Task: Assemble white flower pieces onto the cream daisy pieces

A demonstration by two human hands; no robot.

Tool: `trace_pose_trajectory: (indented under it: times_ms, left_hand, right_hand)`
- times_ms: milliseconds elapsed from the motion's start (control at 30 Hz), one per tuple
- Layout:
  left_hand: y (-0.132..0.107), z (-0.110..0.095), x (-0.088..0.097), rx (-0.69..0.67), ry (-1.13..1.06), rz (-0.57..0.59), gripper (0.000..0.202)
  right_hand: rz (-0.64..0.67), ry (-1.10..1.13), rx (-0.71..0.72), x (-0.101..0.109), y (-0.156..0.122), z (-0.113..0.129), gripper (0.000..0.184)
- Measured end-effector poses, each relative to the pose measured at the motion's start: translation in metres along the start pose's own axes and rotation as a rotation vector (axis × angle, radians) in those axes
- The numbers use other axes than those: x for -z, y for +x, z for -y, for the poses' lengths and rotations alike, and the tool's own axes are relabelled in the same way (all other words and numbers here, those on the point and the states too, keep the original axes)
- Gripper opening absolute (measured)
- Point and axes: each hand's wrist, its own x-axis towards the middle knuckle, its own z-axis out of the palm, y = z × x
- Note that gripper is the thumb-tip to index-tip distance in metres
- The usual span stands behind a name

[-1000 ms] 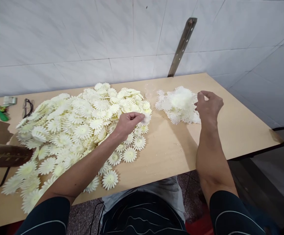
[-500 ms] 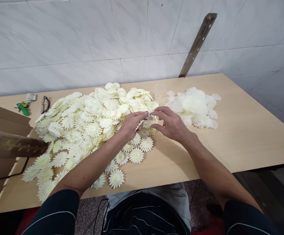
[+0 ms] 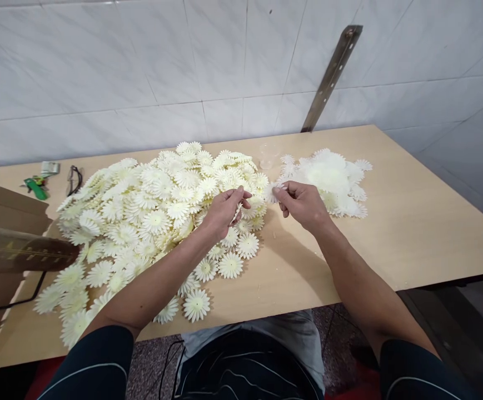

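Note:
My right hand pinches one thin white flower-shaped piece between thumb and fingers, just left of a pile of translucent white flower pieces. Over the right edge of a large heap of pale yellow flower pieces is my left hand. Its thumb and forefinger come together at the tips, and the curled lower fingers keep a pale flower piece against the palm. How many pieces lie in that palm is hidden.
A clear plastic piece stands behind the heaps. At left lie a green-handled tool, glasses, a bottle of dark liquid and a cardboard box. A metal strip leans on the wall.
My hands have moved apart. The right hand has drawn away to the right with a white flower piece in its pinch, while the left hand has stayed nearly in place.

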Motion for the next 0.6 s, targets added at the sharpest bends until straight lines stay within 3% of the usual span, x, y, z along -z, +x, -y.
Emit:
trace_pose_trajectory:
  times_ms: [133,233,267,400,500,600]
  left_hand:
    - [0.004,0.001,-0.001,0.074,-0.061,-0.069,0.032]
    - [0.008,0.004,-0.001,0.112,-0.091,-0.093,0.007]
    - [0.008,0.005,-0.001,0.100,-0.090,-0.084,0.010]
    - [0.009,0.010,0.000,-0.035,-0.052,0.022,0.042]
    - [0.009,0.015,0.001,-0.161,0.009,0.041,0.043]
    - [0.008,0.019,0.002,-0.301,0.106,0.014,0.040]
  right_hand:
    - [-0.165,-0.117,-0.056,0.023,0.008,-0.010,0.050]
    - [-0.435,-0.285,-0.007,0.050,0.018,-0.031,0.052]
    - [-0.529,-0.364,0.040,0.059,0.021,-0.039,0.049]
    - [-0.741,-0.567,0.147,0.090,0.030,-0.067,0.032]
    - [-0.819,-0.545,0.174,0.103,0.032,-0.074,0.027]
    - [-0.845,-0.509,0.212,0.098,0.032,-0.063,0.025]
